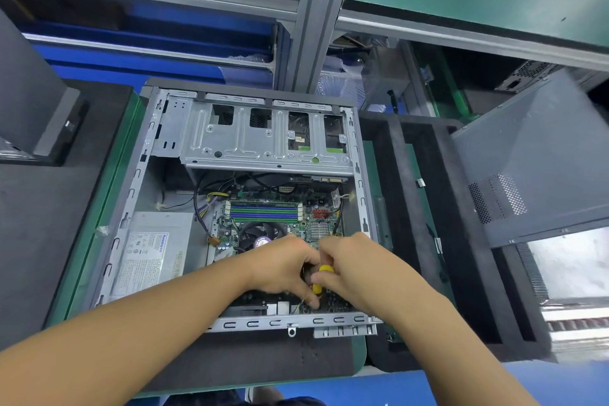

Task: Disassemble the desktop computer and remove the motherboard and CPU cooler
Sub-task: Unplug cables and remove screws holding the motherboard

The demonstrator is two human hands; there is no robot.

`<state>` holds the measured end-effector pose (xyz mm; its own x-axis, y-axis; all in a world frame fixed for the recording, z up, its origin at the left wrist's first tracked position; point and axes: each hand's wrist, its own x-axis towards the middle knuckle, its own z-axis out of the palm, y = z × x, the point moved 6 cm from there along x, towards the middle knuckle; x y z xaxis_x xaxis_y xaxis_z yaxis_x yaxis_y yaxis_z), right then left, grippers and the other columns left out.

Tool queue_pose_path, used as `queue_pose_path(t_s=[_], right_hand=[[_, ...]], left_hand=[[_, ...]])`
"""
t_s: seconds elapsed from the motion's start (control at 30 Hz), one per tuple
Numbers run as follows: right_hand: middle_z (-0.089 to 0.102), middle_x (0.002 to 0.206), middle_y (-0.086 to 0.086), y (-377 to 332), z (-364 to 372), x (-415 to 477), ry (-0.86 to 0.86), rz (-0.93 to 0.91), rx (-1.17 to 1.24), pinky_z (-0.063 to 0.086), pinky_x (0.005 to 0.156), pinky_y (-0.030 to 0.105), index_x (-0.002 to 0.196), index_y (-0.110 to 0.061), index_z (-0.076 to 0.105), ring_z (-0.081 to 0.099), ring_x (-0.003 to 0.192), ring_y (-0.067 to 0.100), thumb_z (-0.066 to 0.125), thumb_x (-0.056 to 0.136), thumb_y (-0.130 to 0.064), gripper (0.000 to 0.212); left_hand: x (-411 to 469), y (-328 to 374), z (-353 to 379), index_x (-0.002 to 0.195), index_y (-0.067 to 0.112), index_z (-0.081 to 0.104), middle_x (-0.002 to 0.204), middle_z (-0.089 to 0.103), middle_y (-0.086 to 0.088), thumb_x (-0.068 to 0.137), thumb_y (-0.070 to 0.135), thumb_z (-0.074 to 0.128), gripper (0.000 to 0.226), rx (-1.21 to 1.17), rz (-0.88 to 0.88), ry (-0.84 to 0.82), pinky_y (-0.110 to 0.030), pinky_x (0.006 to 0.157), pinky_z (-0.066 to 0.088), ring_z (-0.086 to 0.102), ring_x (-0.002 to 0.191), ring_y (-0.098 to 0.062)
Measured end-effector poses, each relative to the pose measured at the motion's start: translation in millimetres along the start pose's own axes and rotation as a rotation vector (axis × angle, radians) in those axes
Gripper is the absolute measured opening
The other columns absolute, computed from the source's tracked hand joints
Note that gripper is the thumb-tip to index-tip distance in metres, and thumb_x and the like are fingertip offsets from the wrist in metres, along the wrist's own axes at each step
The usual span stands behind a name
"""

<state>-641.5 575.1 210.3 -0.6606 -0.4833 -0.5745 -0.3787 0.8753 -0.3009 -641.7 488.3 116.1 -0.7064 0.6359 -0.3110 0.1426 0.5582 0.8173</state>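
We look down into the desktop computer case (131,204), which lies on its side with the side open, resting on a green mat (82,257) over the bench. The motherboard (316,204) sits flat in the lower right part of the case, and the CPU cooler (260,232), a round black fan, stands on it just below the blue and green memory slots (263,212). Both hands meet over the near part of the board, just beside the cooler and covering its lower edge. The right hand (357,269) has its fingers curled round a yellow-handled screwdriver (326,269), which stands roughly upright with its tip hidden below the hands. The left hand (283,265) presses in against the same tool with its fingers curled, and its thumb reaches down toward the board; we cannot tell how much of the tool it actually grasps. To the left of the board lies the grey power supply (155,250) with its label facing up, and yellow and black cables (201,208) run from it to the board. Across the far end of the case spans the metal drive cage (263,142). To the right of the case we see a black foam tray (405,208), and beyond it a grey side panel (534,158) stands tilted.
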Motion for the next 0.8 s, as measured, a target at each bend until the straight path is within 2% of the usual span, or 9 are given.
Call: queue_pose_path(t_s=[0.1,0.2,0.3,0.4,0.43,0.5,0.6,0.7,0.8], right_hand=[[0.054,0.098,-0.002,-5.4,-1.6,-2.9,-0.049,-0.045,-0.058,0.045,0.071,0.033,0.097,-0.025,0.055,0.055,0.088,0.021,0.065,0.092,-0.016,0.015],[0.051,0.113,0.0,-2.6,0.7,-5.4,-0.084,-0.067,-0.127,0.048,0.081,0.034,0.109,-0.025,0.061,0.054,0.1,0.021,0.063,0.09,-0.001,0.031],[0.047,0.111,-0.002,-0.8,5.5,-6.5,-0.102,-0.09,-0.115,0.048,0.08,0.033,0.109,-0.028,0.062,0.051,0.092,0.019,0.064,0.089,0.0,0.035],[0.045,0.106,-0.006,3.9,4.1,-6.7,-0.086,-0.11,-0.057,0.045,0.078,0.03,0.105,-0.031,0.063,0.047,0.089,0.015,0.066,0.091,-0.016,0.022],[0.046,0.101,-0.008,4.7,1.7,-7.1,-0.064,-0.114,-0.027,0.041,0.073,0.025,0.102,-0.032,0.062,0.046,0.086,0.012,0.067,0.091,-0.027,0.014],[0.047,0.087,-0.013,9.0,-2.7,-6.9,-0.004,-0.068,0.024,0.035,0.06,0.019,0.097,-0.028,0.059,0.047,0.078,0.01,0.066,0.09,-0.043,0.018],[0.053,0.082,-0.005,10.4,-3.3,-4.4,0.03,-0.011,0.025,0.031,0.051,0.021,0.088,-0.023,0.051,0.052,0.07,0.016,0.063,0.092,-0.045,0.026],[0.055,0.087,0.0,1.4,-2.4,-2.8,0.01,-0.061,-0.009,0.03,0.05,0.022,0.088,-0.022,0.048,0.054,0.077,0.023,0.063,0.095,-0.035,0.021],[0.056,0.09,0.001,-2.5,-4.4,-3.3,-0.013,-0.096,-0.01,0.038,0.055,0.029,0.091,-0.023,0.051,0.056,0.078,0.025,0.064,0.093,-0.026,0.014]], left_hand=[[-2.8,-3.0,-1.0,0.081,0.026,0.065,0.083,0.068,0.014,0.071,0.03,0.088,0.026,-0.1,-0.025,-0.002,-0.014,0.07,0.045,0.061,0.077,0.0],[-3.5,-3.9,-5.2,0.071,0.04,0.065,0.076,0.064,0.03,0.077,0.022,0.084,0.027,-0.145,-0.022,0.006,-0.001,0.068,0.036,0.059,0.076,0.011],[-3.3,-1.5,-4.6,0.068,0.055,0.06,0.074,0.062,0.03,0.079,0.025,0.083,0.039,-0.113,0.013,-0.008,-0.011,0.07,0.044,0.061,0.074,0.001],[-4.3,1.6,-2.2,0.073,0.05,0.059,0.077,0.06,0.023,0.081,0.025,0.081,0.035,-0.111,0.043,-0.025,-0.032,0.074,0.052,0.062,0.074,-0.011],[-4.8,3.8,-2.1,0.076,0.044,0.061,0.079,0.061,0.021,0.082,0.023,0.08,0.029,-0.107,0.066,-0.022,-0.03,0.075,0.051,0.061,0.075,-0.007],[-5.0,6.0,-0.6,0.085,0.029,0.07,0.093,0.066,0.015,0.083,0.022,0.079,0.011,-0.099,0.081,-0.031,-0.031,0.084,0.05,0.061,0.086,-0.006],[-3.4,3.8,-1.1,0.098,0.009,0.076,0.111,0.068,0.002,0.083,0.023,0.08,0.021,-0.089,0.069,-0.033,-0.038,0.093,0.047,0.063,0.102,-0.016],[-2.5,5.5,-3.3,0.096,0.01,0.077,0.102,0.071,0.008,0.078,0.025,0.084,0.025,-0.061,0.072,-0.004,-0.036,0.091,0.048,0.063,0.095,-0.01],[-5.0,4.0,-5.4,0.094,0.02,0.073,0.095,0.068,0.02,0.074,0.028,0.086,0.025,-0.091,0.03,-0.003,-0.022,0.089,0.047,0.06,0.091,0.0]])
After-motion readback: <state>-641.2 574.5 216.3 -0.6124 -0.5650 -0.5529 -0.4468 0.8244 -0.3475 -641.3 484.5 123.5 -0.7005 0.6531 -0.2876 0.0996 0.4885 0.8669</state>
